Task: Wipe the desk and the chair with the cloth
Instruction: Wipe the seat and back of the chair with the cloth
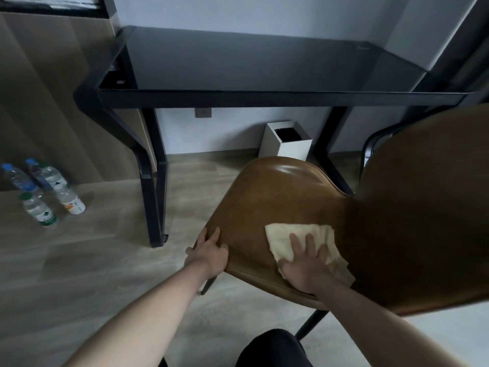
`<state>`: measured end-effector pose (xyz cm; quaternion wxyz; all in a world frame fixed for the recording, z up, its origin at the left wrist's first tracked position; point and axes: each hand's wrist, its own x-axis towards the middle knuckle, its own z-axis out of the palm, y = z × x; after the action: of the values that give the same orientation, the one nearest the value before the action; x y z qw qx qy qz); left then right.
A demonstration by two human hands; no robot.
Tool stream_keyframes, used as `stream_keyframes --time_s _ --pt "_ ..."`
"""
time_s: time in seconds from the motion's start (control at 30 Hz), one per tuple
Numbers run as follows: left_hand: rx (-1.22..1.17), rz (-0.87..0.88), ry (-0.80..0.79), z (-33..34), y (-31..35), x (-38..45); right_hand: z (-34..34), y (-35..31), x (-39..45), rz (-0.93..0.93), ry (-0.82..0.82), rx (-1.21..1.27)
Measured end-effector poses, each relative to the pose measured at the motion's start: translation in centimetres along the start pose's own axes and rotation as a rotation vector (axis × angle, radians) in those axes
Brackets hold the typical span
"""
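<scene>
Grey wood-look floor (105, 260) carrying a black desk (238, 62), brown chair (277, 202), white bin (287, 140) and four water bottles (42, 192).

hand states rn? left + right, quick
Left hand: closed on the front edge of the brown chair seat.
Right hand: open, fingers spread, flat on the cream cloth on the seat.

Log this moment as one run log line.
stage: wiping chair seat | right hand: flat on cloth | left hand: gripping seat edge
</scene>
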<state>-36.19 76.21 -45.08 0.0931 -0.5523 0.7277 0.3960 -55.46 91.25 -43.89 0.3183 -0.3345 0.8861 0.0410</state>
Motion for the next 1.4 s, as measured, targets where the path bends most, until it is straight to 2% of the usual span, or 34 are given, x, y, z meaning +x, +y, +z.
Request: stream_keyframes --time_s 0.2,0.4,0.57,0.73,1.03,1.23,1.4 --pt "-0.013 0.022 0.008 0.4 -0.2 -0.1 -0.7 -0.9 2.2 0.035 0.046 0.045" --pt "-0.026 0.052 0.054 1.2 -0.8 1.3 -4.7 -3.2 10.0 0.065 0.133 0.051" --pt "-0.03 0.052 0.05 1.3 -0.9 1.9 -6.9 -4.7 13.9 0.103 0.139 0.009" --pt "-0.002 0.021 0.029 0.6 -0.3 1.2 -6.3 -3.6 10.2 0.028 0.077 -0.004" --pt "-0.031 0.011 0.005 0.0 0.0 0.3 -0.7 -1.7 -0.4 -0.061 -0.045 -0.04" --pt "-0.014 0.031 0.014 0.7 -0.2 0.5 -0.8 -2.6 0.7 -0.072 -0.086 -0.075" --pt "-0.011 0.056 0.047 0.8 -0.2 1.1 -2.6 -4.9 5.9 -0.149 0.045 -0.142"
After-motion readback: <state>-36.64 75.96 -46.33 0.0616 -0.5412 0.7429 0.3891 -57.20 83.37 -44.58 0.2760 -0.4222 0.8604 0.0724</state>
